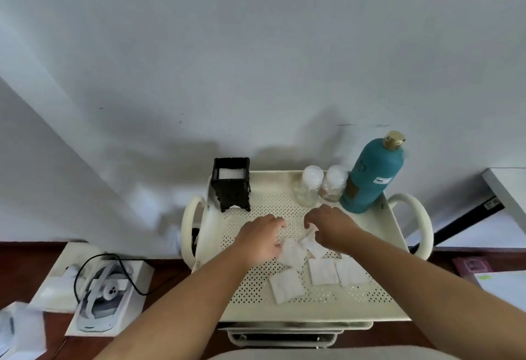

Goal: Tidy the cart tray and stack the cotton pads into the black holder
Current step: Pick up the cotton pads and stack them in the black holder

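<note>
Several square white cotton pads [323, 272] lie loose on the cream perforated cart tray [313, 307], most near its front right. The black holder [232, 184] stands upright at the tray's back left corner with white pads showing inside its top. My left hand [263, 238] rests palm down on the tray's middle, its fingers touching a pad [291, 251]. My right hand [331, 227] is just to the right, its fingers pinching a pad [310, 231] lifted at one edge.
A tall teal bottle [370, 177] with a gold cap and two small clear bottles [308, 186] stand at the tray's back right. Cream handles [193, 225] curve off both tray sides. On the floor at left lies an open white box with a headset [104, 297].
</note>
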Motion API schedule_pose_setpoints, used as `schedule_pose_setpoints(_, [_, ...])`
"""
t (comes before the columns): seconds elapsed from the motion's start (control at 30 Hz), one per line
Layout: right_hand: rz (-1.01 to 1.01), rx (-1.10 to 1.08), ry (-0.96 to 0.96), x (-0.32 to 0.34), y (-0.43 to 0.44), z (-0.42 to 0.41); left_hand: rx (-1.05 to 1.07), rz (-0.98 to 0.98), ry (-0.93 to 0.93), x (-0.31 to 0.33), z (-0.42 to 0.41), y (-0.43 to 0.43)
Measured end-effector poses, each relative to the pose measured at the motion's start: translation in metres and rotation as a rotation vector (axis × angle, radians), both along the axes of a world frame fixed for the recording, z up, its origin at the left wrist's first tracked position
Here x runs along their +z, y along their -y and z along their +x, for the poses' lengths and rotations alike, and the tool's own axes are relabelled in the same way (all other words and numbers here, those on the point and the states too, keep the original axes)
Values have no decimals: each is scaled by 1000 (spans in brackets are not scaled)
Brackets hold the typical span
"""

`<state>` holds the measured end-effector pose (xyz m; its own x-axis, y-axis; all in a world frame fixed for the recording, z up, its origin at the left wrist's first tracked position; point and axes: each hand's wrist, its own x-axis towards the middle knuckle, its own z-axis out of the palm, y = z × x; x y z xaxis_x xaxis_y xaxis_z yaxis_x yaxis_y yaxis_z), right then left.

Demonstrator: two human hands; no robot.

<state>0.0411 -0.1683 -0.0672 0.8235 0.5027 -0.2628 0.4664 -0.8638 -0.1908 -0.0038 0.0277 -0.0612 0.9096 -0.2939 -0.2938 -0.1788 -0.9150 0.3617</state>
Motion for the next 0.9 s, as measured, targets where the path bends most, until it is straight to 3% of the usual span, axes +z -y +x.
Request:
schedule_pose_setpoints(0.1, [-88,31,-64,-19,12,-8,-35,133,-101,-21,-3,12])
schedule_pose_setpoints(0.27, [-93,-107,-140,-29,11,-8,15,193,-20,-32,-2,25])
schedule_pose_setpoints(0.4, [-62,-91,-128,-28,10,-7,23,176,-6,-31,-4,28])
schedule_pose_setpoints(0.63, [354,-313,-244,3,6,3,323,-280,-42,-16,-7,12])
schedule_pose_setpoints(0.9, [731,-411,-306,70,-21,32,563,-601,85,66,22,-28])
